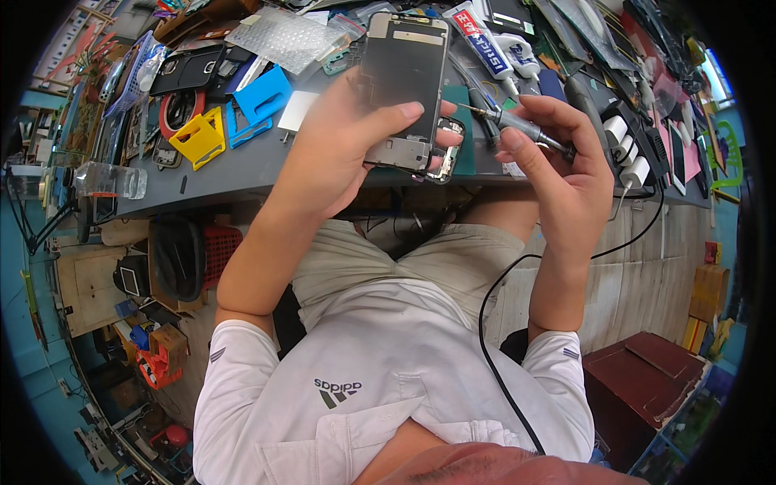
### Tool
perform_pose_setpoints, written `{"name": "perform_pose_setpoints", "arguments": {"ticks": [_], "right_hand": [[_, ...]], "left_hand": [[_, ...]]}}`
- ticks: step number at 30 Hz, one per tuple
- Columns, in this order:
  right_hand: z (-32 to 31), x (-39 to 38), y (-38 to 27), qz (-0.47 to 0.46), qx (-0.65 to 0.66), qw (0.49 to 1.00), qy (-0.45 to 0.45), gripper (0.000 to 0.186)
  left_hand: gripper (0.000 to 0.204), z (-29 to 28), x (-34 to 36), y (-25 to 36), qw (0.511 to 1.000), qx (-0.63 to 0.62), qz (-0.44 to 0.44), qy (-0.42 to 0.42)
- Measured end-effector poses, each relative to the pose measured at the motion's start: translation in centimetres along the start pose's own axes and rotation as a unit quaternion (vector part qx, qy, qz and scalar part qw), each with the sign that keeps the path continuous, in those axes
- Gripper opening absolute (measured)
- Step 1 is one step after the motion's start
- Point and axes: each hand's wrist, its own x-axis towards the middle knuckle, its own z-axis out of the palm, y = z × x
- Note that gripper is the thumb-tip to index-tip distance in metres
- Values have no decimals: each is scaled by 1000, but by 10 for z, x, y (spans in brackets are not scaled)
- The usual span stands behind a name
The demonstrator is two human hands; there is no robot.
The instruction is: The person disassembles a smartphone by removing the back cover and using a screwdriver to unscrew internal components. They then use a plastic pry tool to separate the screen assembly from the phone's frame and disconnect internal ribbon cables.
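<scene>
My left hand (339,137) is closed around a black phone screen panel (404,73), its back side with metal strips facing up. The thumb presses across the panel, and fingertips show at its right edge. Partly hidden under the panel is an open phone body (449,149); whether the same hand holds it I cannot tell. In my right hand (578,174), thumb and fingers pinch a slim grey screwdriver (525,128). Its thin tip points left, toward the panel and apart from it.
On the grey table (214,166) lie a yellow plastic holder (199,139), a blue one (263,101), bubble wrap (283,39) and a glue tube (481,48). White plugs sit in a power strip (634,158) at right. A black cable (493,299) runs across my lap.
</scene>
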Motion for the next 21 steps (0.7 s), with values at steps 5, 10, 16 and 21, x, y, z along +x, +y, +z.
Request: {"name": "perform_pose_setpoints", "arguments": {"ticks": [5, 10, 16, 21], "right_hand": [[-6, 1, 3, -7, -76, 997, -20, 37], [-3, 0, 4, -24, -121, 992, -36, 33], [-3, 0, 3, -31, -126, 991, -36, 32], [-7, -1, -2, -34, -136, 990, -23, 32]], "left_hand": [[38, 0, -2, 3, 999, 40, 10, 30], [39, -2, 4, -4, 992, 125, 30, 9], [40, 6, 7, -2, 990, 138, 6, 0], [40, 6, 10, -5, 985, 169, 8, 10]]}}
